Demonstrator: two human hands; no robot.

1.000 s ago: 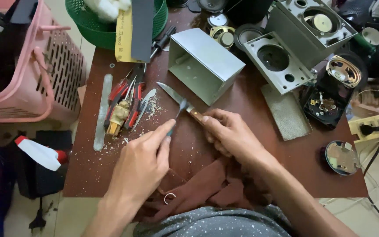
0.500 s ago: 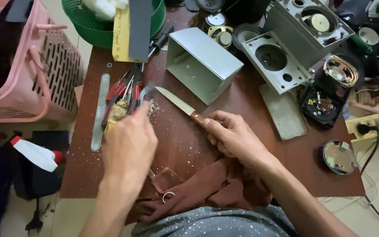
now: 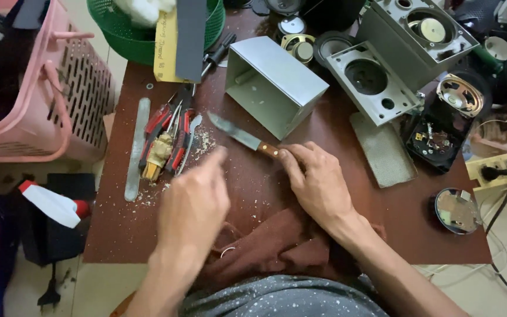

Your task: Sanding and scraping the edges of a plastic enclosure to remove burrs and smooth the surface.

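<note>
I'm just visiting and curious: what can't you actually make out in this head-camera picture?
- Left hand: motion-blurred; what its fingertips hold, if anything, is unclear.
- Knife: the handle end is hidden inside the right hand.
- Pliers: overlapping in a pile; their count is unclear.
- Pink basket: cut off by the left edge, contents dark.
- Green basket: cut off by the top edge.

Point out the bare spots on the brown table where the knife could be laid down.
Bare table lies between the right hand, the grey slab and the round mirror. Another patch is at the near left corner, below the metal strip. The far edge is crowded with speaker parts and the open box.
</note>
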